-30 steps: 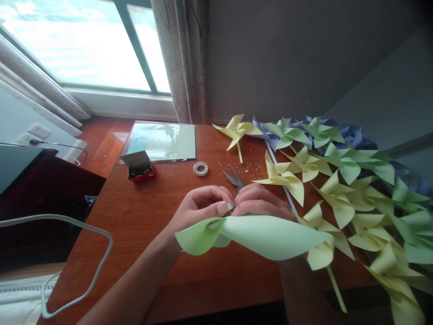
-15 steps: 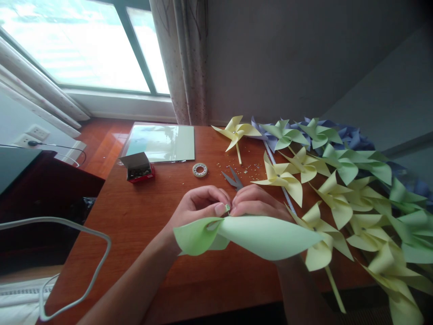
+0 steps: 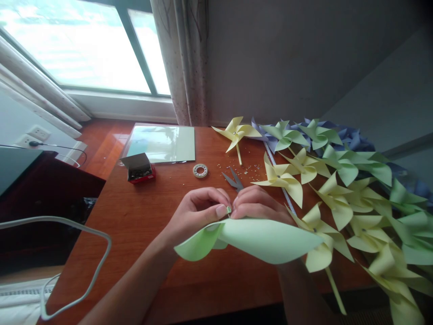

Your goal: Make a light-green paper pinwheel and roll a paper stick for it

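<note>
A light green paper pinwheel [image 3: 267,239] is held in the air above the table's near side, its blades facing me. Just behind its centre, my left hand [image 3: 203,207] pinches a tiny rolled bit of green paper [image 3: 229,209] between thumb and finger. A thin pin seems to run from that bit to the pinwheel. My right hand [image 3: 257,203] is closed at the pinwheel's upper edge, its fingertips meeting those of the left; the blade partly hides its grip. Open scissors [image 3: 233,179] lie right behind the hands.
Yellow pinwheels [image 3: 284,179], green and purple ones crowd the right side. A tape roll [image 3: 200,170], a red box [image 3: 141,174] of small pieces and paper sheets in a clear sleeve [image 3: 165,142] lie farther back. Paper scraps surround the scissors. A white cable [image 3: 101,253] loops at left.
The pinwheel has dropped slightly and tilted, showing a little more of the pin between it and the green paper bit. Both hands stay in nearly the same place.
</note>
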Demonstrator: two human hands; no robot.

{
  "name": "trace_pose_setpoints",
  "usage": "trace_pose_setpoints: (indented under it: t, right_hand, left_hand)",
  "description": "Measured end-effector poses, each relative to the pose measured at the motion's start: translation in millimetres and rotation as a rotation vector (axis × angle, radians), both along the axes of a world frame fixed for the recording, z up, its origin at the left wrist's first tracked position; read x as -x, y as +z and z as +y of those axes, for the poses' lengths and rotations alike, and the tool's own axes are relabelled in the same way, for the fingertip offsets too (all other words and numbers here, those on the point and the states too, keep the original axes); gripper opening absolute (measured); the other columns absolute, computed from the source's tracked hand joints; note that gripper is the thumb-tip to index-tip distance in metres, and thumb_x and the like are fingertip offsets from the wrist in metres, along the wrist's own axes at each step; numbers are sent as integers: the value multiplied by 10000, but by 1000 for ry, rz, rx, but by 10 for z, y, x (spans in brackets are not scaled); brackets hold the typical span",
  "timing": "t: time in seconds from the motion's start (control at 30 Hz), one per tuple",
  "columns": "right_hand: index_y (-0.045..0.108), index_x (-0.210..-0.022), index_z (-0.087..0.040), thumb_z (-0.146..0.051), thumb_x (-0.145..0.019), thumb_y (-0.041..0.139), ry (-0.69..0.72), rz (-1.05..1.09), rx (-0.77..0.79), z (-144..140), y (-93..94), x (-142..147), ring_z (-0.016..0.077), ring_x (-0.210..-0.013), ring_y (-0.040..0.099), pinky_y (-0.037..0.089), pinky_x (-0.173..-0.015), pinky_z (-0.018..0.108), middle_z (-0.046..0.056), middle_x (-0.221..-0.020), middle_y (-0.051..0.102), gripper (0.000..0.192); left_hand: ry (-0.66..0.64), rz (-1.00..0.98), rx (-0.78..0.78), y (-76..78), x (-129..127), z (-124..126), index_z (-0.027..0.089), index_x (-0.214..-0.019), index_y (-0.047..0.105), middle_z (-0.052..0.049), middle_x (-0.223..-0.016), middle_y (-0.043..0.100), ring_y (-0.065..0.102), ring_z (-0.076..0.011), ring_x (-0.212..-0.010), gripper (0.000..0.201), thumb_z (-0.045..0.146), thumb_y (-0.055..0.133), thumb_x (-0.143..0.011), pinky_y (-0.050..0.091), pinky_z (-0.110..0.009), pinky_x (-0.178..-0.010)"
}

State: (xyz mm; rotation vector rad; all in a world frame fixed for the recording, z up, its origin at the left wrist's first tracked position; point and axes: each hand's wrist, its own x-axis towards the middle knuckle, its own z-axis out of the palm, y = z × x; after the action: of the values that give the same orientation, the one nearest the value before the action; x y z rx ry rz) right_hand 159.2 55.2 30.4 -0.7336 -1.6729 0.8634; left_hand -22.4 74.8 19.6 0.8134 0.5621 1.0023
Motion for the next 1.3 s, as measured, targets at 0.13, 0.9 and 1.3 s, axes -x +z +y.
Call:
trace_pose_setpoints:
  t: [0.13, 0.9, 1.3]
  right_hand:
    - [771, -1010, -341, -306, -965, 643, 3, 10, 5, 0, -3, 11, 235, -832, 658, 548, -761, 373, 42, -869, 670, 140]
    - [705, -972, -244, -207, -931, 675, 32, -50, -46, 6, -58, -13, 197, -905, 656, 569, -807, 345, 27, -936, 647, 63]
    - [687, -986, -254, -165, -914, 682, -26, -55, -56, -42, -100, 41, 208, -915, 639, 550, -823, 376, 26, -924, 657, 115]
  left_hand:
    - [-6, -8, -1, 1, -7, 7, 162, -723, 797, -53, -751, 675, 597, -129, -658, 108, 246, 861, -747, 459, -219, -585]
    - [-34, -74, -75, -59, 1, 9, 173, -778, 812, -46, -763, 663, 592, -124, -666, 62, 228, 814, -806, 458, -220, -594]
    - [-9, -36, -191, -89, 30, 23, 167, -802, 808, -51, -782, 655, 595, -133, -704, 56, 208, 786, -834, 468, -231, -631]
